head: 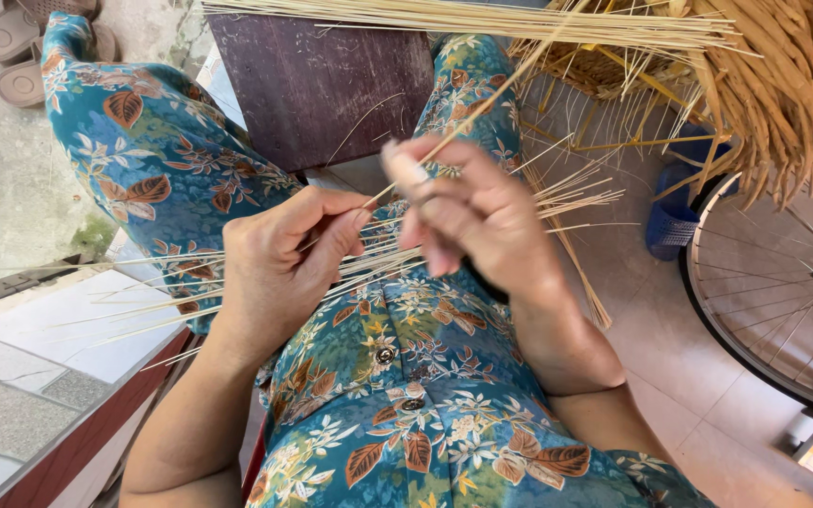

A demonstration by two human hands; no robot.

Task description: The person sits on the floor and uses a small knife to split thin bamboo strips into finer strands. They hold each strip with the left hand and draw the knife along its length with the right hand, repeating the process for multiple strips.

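Sorting thin bamboo splints point(369, 259) over the lap, person seated in teal floral clothes. Left hand point(279, 268) is closed around the fanned bundle of splints, thumb and fingertips pinching it near the middle; the loose ends spread out past that hand toward the tiled ledge point(39, 329). Right hand point(468, 212), just beside the left hand and touching the same bundle, has fingers curled and pinches a single splint point(482, 99) that runs up and away from the left hand. My read: one strip is being picked out of the bunch; the next move calls for a steady hold on the bundle while the single strip slides free. Dark wooden stool point(317, 80) sits beyond the left hand; a bicycle wheel point(773, 292) stands well off past the right hand.
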